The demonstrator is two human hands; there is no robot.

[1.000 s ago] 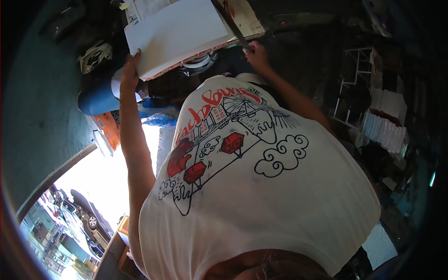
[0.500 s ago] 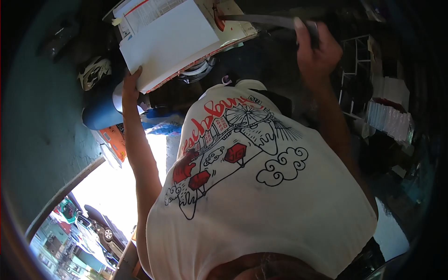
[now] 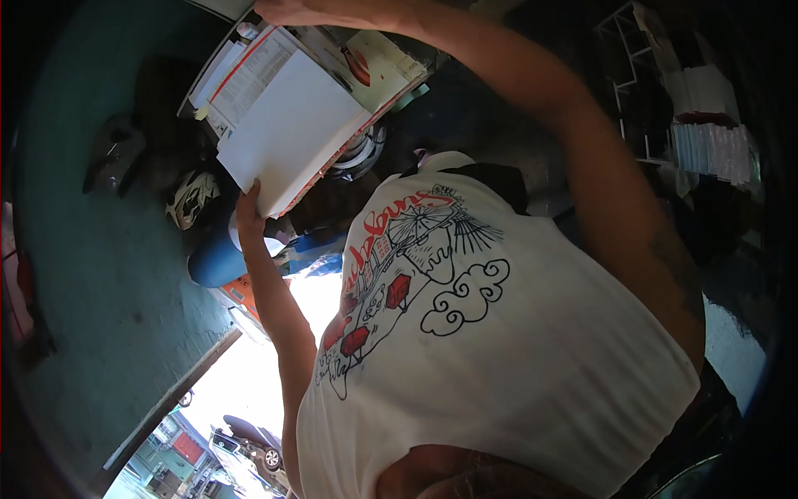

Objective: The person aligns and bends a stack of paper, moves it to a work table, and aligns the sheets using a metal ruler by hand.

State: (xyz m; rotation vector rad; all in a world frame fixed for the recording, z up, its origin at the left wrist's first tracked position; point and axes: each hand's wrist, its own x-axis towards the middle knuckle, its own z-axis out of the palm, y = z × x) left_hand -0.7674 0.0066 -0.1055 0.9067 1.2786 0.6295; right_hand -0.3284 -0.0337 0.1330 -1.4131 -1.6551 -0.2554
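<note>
A white flat sheet [image 3: 291, 116] lies over printed papers on a work surface [image 3: 399, 79]. My left hand [image 3: 252, 202] is closed on the sheet's near corner, thumb on top. My right hand [image 3: 291, 12] reaches across to the far side, near a small pale bottle [image 3: 248, 31]. Its fingers are mostly cut off or hidden at the top edge, so what they hold, if anything, does not show. A red oval patch [image 3: 357, 66] with dark marks is on the cream-coloured part of the surface, right of the sheet.
Printed papers [image 3: 249, 79] with a red stripe lie beyond the sheet. A blue rounded object [image 3: 218, 259] stands below left, close to the green wall [image 3: 125, 274]. At right are a white metal rack [image 3: 636, 58] and stacked white items [image 3: 711, 150]. A bright doorway opens lower left.
My right hand has swung from the right to the far left side of the surface. The long dark blade it held is no longer visible. My left hand stays on the sheet.
</note>
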